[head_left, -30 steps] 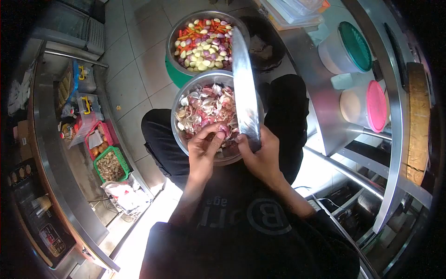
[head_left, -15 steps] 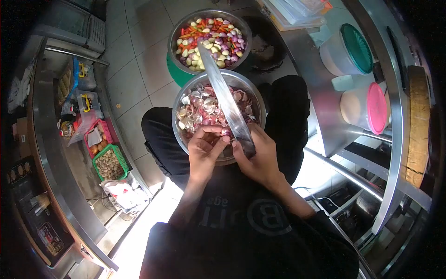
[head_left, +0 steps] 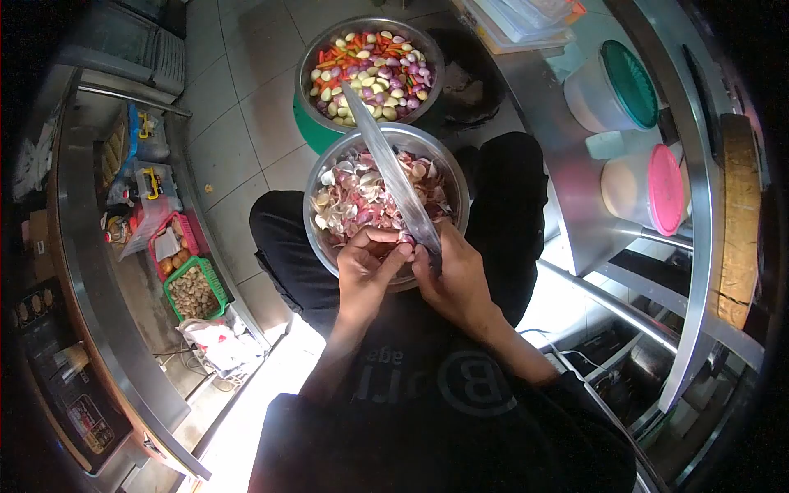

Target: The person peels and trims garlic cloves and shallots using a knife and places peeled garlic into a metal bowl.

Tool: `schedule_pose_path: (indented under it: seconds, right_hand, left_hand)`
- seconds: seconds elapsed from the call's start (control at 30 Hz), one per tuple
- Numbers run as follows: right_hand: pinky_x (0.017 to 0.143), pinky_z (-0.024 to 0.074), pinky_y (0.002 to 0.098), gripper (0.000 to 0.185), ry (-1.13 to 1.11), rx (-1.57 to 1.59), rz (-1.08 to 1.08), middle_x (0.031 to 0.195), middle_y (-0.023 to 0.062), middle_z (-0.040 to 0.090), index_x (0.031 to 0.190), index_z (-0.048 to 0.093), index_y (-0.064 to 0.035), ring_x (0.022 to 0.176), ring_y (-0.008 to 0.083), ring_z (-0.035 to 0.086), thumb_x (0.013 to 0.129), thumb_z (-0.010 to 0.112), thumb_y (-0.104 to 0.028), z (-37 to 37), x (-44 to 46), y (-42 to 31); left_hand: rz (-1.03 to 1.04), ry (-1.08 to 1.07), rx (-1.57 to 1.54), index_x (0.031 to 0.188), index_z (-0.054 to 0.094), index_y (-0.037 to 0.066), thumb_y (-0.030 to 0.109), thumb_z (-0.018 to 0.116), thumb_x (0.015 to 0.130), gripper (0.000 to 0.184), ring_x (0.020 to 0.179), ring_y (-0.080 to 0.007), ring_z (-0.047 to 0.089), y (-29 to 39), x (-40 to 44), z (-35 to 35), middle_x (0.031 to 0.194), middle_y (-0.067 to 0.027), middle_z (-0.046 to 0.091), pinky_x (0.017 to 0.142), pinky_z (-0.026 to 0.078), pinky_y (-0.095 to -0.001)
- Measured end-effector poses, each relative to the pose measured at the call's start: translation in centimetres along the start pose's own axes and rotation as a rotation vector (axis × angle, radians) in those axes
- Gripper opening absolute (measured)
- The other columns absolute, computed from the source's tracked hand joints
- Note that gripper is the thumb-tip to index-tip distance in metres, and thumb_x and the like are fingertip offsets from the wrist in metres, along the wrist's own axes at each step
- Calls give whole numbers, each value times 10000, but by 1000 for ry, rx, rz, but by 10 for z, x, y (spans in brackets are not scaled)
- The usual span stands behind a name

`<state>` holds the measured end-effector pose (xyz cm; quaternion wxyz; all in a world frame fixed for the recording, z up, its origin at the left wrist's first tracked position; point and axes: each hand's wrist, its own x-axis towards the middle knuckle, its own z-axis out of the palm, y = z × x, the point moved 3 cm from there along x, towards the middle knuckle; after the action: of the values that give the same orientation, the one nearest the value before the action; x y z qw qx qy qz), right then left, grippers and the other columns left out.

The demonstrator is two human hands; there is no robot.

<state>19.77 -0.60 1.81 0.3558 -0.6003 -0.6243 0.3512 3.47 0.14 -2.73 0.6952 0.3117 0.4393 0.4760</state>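
A shallot (head_left: pixel 404 237) is pinched between the fingertips of my left hand (head_left: pixel 367 264), mostly covered by them. My right hand (head_left: pixel 457 275) is closed around the lower end of a large knife (head_left: pixel 388 166), its thumb close to the shallot. The long blade slants up and to the left, over a metal bowl (head_left: pixel 313 228) in my lap. Papery garlic and shallot skins (head_left: pixel 362 191) fill that bowl. Beyond it, a second metal bowl (head_left: pixel 438 62) holds peeled garlic, peeled shallots and red and orange chillies.
Something green (head_left: pixel 310 131) shows under the far bowl. On the left shelf are a green basket (head_left: pixel 222 289), a pink basket (head_left: pixel 154 246) and plastic boxes. At right stand tubs with a green lid (head_left: pixel 631 86) and a pink lid (head_left: pixel 665 190), beside a metal table leg (head_left: pixel 686 361).
The knife has tilted slightly, its tip shifting left and down. My right hand has drawn slightly left, closer to my left fingertips. The shallot stays pinched in my left hand.
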Motion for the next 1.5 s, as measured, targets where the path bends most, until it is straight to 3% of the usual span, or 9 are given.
schedule_pose_path:
  seconds: [0.4,0.5,0.7,0.87,1.2,1.5]
  right_hand:
    - [729,543,571,237,80,-21,-39,996,266,620,1111,540,3,925,546,654,973,717,-74,-4,1,1]
    - [737,553,545,227,109,-2,-57,992,260,625,1099,559,7,925,535,659,971,723,-82,-6,1,0]
    - [749,568,480,205,102,49,-19,977,249,656,1111,614,3,896,489,692,966,732,-82,-9,2,3]
    - [748,580,444,209,110,141,-15,936,218,706,1091,687,2,845,437,732,938,776,-110,-9,4,0]
    - [701,568,431,193,103,86,18,872,218,698,1003,685,10,791,420,728,924,799,-124,-10,3,11]
    - [736,589,379,246,68,203,74,952,210,761,1100,731,1,850,333,793,933,830,-151,-13,6,3]
  left_hand:
    - [5,-53,50,1251,638,-48,-75,678,1031,225,1085,-192,715,14,2,8,1175,-102,721,962,592,-328]
    - [-54,-52,21,1287,661,-61,-63,712,1020,272,1111,-202,739,13,2,5,1201,-129,732,1000,612,-337]
    - [-10,-52,147,1238,721,-48,-17,740,1025,215,1108,-147,724,15,2,4,1199,-93,756,1010,565,-306]
    - [-6,-27,183,1211,735,-53,-17,753,1018,197,1098,-149,724,15,2,3,1175,-95,768,1000,568,-301]
    - [65,-111,183,1181,754,-62,-57,775,985,198,1065,-185,757,25,2,1,1139,-119,791,991,595,-314]
    - [20,-86,128,1191,750,-77,-91,794,952,244,1092,-190,755,16,2,-4,1170,-144,796,1013,599,-327]
